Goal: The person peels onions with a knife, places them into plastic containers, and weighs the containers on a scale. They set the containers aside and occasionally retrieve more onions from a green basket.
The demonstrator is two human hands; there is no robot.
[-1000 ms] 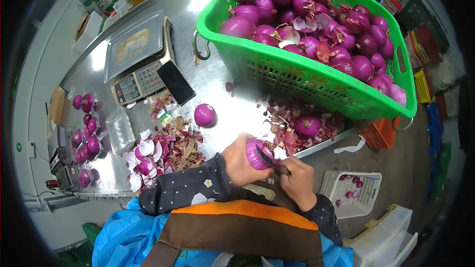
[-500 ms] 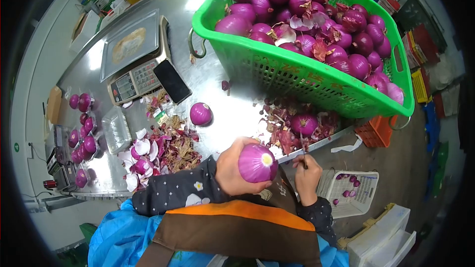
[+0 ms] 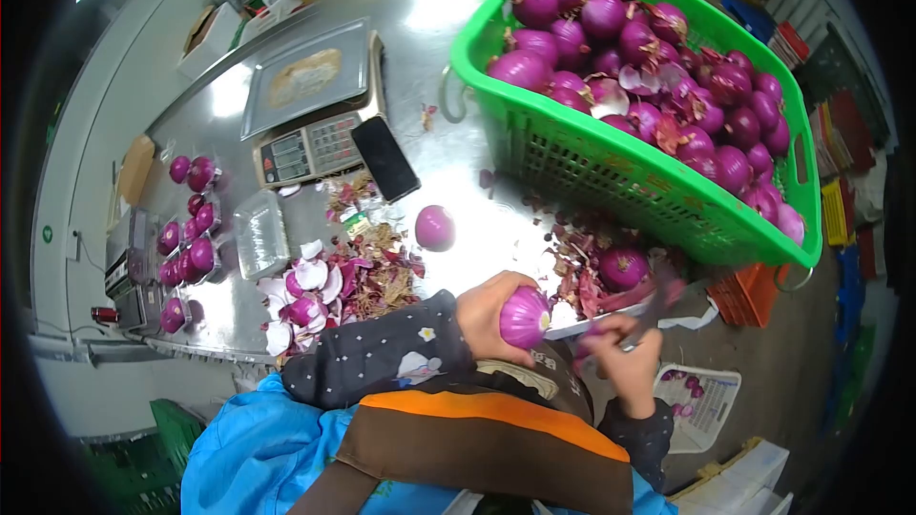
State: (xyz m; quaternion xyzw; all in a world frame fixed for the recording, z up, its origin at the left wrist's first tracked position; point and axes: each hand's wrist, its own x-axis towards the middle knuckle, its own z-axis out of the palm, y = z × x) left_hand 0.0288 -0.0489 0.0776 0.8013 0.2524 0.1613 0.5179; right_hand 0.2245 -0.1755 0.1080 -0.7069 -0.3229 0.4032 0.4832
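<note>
My left hand [image 3: 485, 315] is wrapped round a peeled red onion [image 3: 525, 318], its pale cut end turned toward the right. Beside it, my right hand [image 3: 630, 362] grips a small knife [image 3: 655, 307], whose blade points up and is smeared by motion. A purple bit, perhaps onion skin, shows at the right fingertips, too blurred to be sure. Just beyond the hands, another red onion [image 3: 623, 268] lies among loose skins [image 3: 577, 272] at the table edge. A single peeled onion [image 3: 435, 228] rests on the steel table [image 3: 458, 272].
A green crate [image 3: 611, 167] heaped with red onions stands at the back right. Left of it are a scale [image 3: 310, 148], a black phone [image 3: 385, 158], a pile of peelings [image 3: 367, 277], a clear tray [image 3: 260, 234] and packed onions [image 3: 198, 256]. A white basket [image 3: 706, 420] sits on the floor.
The whole view has shifted, so things appear further right. My left hand has turned the onion's cut end rightward. My right hand has swung the knife blade up, away from the onion.
</note>
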